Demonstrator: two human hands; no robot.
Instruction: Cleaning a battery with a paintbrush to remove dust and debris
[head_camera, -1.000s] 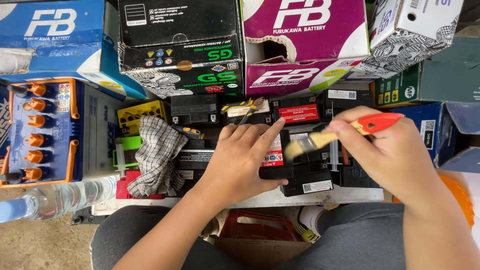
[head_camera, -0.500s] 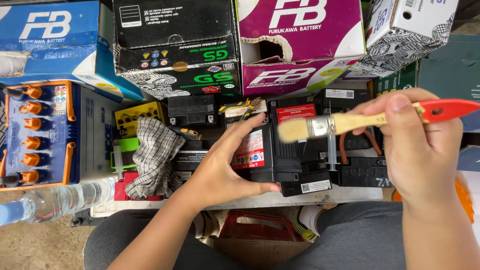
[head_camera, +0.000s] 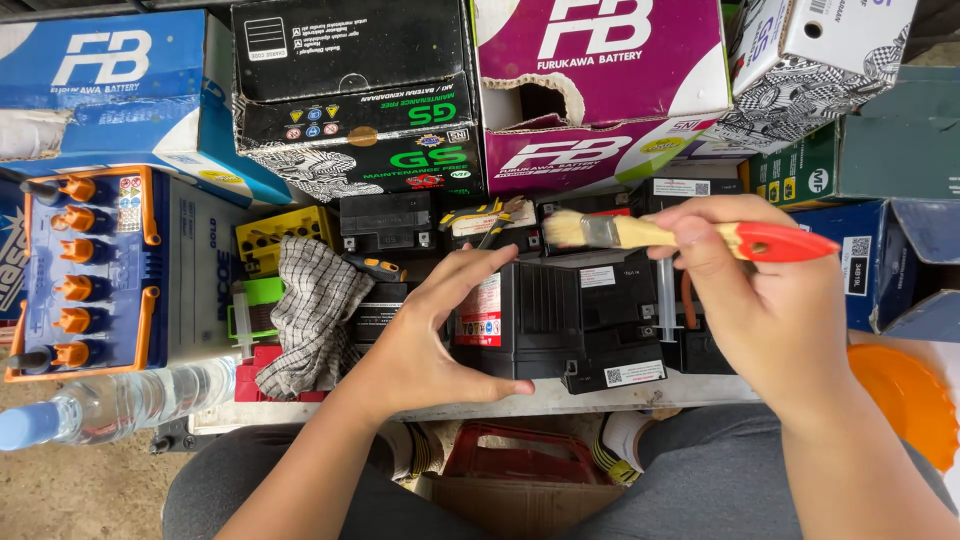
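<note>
We see stacked cardboard boxes (head_camera: 600, 90) at the far side, and on the desk (head_camera: 560, 398) before us a small black battery (head_camera: 545, 315), a boxy hard-plastic block that likely feels heavy, smooth and best gripped by its flat sides. Our left hand (head_camera: 430, 335) spreads against its left face. Our right hand (head_camera: 770, 300) pinches a light paintbrush (head_camera: 680, 236) by its red handle, soft pale bristles hovering above the battery.

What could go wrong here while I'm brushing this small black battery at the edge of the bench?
The black battery sits near the bench edge, steadied only by your left hand; a hard stroke might push it off. The brush in your right hand has a metal band that might touch terminals. The checked cloth could snag.
</note>
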